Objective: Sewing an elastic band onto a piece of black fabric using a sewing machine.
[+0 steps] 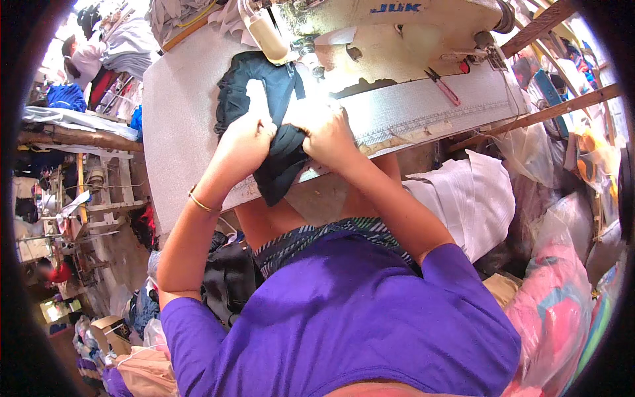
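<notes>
A bunched piece of black fabric lies on the pale sewing table and hangs over its front edge. My left hand pinches the fabric from the left side. On the right, my right hand grips it near the sewing machine's needle area, where bright light washes out part of the fingers. The Juki sewing machine stands just beyond my hands, its white head part above the fabric's far end.
Pink-handled thread snips lie on the table at right, above a printed ruler strip. Light grey fabric hangs beside my lap at right. Plastic-wrapped pink bundles stand at lower right. A person is at far upper left.
</notes>
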Demonstrator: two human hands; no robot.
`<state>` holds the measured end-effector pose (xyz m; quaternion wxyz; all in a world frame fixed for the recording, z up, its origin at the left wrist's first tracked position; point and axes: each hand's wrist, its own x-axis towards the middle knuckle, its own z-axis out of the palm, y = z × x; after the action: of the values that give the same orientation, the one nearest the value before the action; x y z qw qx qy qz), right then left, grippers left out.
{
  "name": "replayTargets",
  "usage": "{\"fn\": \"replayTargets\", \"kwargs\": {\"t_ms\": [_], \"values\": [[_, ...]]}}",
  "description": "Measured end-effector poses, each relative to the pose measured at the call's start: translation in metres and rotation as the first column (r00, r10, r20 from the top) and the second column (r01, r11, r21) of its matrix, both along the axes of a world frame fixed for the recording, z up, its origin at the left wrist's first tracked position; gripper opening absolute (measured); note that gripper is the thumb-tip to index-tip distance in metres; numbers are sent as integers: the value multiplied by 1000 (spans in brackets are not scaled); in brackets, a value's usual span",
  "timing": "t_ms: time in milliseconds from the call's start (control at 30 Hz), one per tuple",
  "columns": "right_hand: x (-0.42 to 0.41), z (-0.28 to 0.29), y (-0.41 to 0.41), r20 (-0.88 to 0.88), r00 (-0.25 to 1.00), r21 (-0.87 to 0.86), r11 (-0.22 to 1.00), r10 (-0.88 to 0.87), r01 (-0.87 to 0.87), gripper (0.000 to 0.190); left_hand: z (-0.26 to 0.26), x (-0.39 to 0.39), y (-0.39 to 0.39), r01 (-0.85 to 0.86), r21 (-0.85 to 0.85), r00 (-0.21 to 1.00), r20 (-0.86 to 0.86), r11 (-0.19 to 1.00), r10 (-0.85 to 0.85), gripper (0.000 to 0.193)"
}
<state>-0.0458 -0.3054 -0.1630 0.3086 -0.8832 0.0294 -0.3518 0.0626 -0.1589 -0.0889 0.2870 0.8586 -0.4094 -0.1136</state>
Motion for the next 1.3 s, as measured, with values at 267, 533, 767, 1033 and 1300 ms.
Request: {"fn": "replayTargets", "kwargs": {"t_ms": [267,533,767,1033,1300], "values": [[-109,24,110,92,955,-137,953,282,-269,13,10,-42,6,-100,88,984,-141,991,112,27],[-40,11,24,-132,962,131,958,-239,256,19,-20,-56,10,-236,105,972,3,966,237,35],[-16,17,28,-234,971,723,659,-50,208,16,-15,-53,10,-351,-39,936,14,936,351,21],[-47,22,20,-123,965,990,96,230,103,22,-7,-51,12,-365,-146,902,-298,919,311,23],[-56,28,33,-257,961,753,644,100,134,23,-2,-81,-6,-27,-141,939,335,990,73,15]]}}
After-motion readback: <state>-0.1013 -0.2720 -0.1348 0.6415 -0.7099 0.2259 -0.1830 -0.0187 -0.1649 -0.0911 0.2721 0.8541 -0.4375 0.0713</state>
